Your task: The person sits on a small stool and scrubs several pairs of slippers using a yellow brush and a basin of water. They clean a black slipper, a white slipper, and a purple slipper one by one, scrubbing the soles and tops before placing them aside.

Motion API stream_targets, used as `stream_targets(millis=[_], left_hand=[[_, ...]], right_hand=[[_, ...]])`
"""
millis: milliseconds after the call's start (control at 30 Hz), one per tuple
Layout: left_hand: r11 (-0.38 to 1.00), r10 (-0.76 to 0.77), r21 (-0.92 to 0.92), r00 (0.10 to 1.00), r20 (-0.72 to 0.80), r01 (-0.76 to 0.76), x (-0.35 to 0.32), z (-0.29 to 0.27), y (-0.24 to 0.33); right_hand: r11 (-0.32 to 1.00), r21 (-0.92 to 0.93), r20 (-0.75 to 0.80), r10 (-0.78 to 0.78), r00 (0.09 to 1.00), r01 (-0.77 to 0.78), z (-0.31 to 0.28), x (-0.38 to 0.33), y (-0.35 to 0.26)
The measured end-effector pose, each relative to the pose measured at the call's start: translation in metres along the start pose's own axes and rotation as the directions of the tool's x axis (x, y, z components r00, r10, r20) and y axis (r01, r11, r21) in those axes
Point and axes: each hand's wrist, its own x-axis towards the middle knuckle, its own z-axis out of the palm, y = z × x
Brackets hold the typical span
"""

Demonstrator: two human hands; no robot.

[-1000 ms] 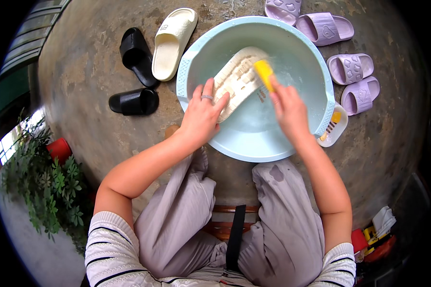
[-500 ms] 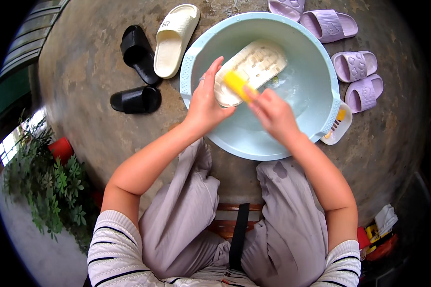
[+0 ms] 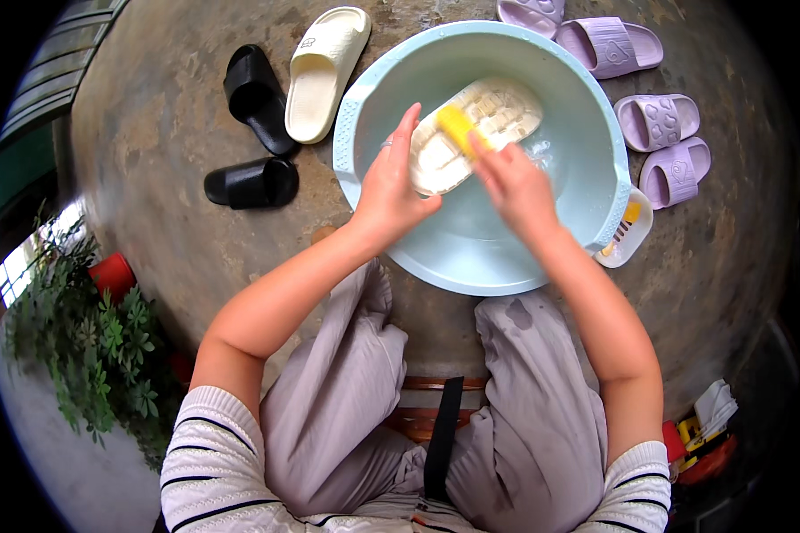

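Note:
A cream slide sandal [image 3: 511, 108] is tilted inside the pale blue basin [image 3: 391, 67], its patterned sole facing up. My left hand [image 3: 393, 182] grips its near left end, with the thumb on the near side and the fingers along the left edge; some fingers are hidden beneath it. Closed around a yellow scrubbing brush [image 3: 456, 127], my right hand [image 3: 514, 186] presses it against the sole near the middle. The brush and fingertips are slightly blurred. Some water with suds [image 3: 540, 153] shows to the right of the sandal.
Left of the basin lie a matching cream slide [image 3: 316, 89] and two black slides [image 3: 256, 98]. Several lilac slides [image 3: 658, 124] lie along its right side. A white soap dish [image 3: 627, 233] touches the basin's lower right rim. A potted plant [image 3: 107, 329] stands far left.
The sandal has shifted slightly right in the basin, and my left hand has moved with it. My right hand has slid the brush a little up and right along the sole.

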Motion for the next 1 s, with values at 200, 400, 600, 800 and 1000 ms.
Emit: stream_targets(millis=[200, 400, 600, 800, 1000], left_hand=[[0.986, 0.105, 0.128, 0.994, 0.003, -0.105, -0.002, 0.002, -0.008], [0.997, 0.056, 0.057, 0.998, 0.029, -0.057, 0.001, -0.004, -0.008], [0.999, 0.012, -0.049, 0.999, 0.045, -0.009, 0.007, -0.014, -0.007], [0.999, -0.003, -0.048, 0.996, 0.084, 0.007, 0.007, -0.001, 0.005], [1.0, -0.004, 0.022, 0.996, 0.085, 0.002, 0.015, -0.013, 0.0]], right_hand=[[0.993, -0.065, 0.039, 0.097, 0.995, -0.094, -0.011, -0.008, -0.018], [0.992, 0.114, 0.007, 0.05, 0.999, -0.051, -0.001, -0.007, -0.039], [0.961, 0.213, 0.026, 0.173, 0.985, -0.174, -0.006, -0.026, -0.052], [0.973, 0.054, -0.082, 0.228, 0.97, -0.224, 0.016, 0.023, -0.012], [0.978, 0.071, 0.043, 0.192, 0.98, -0.195, -0.019, -0.045, -0.03]])
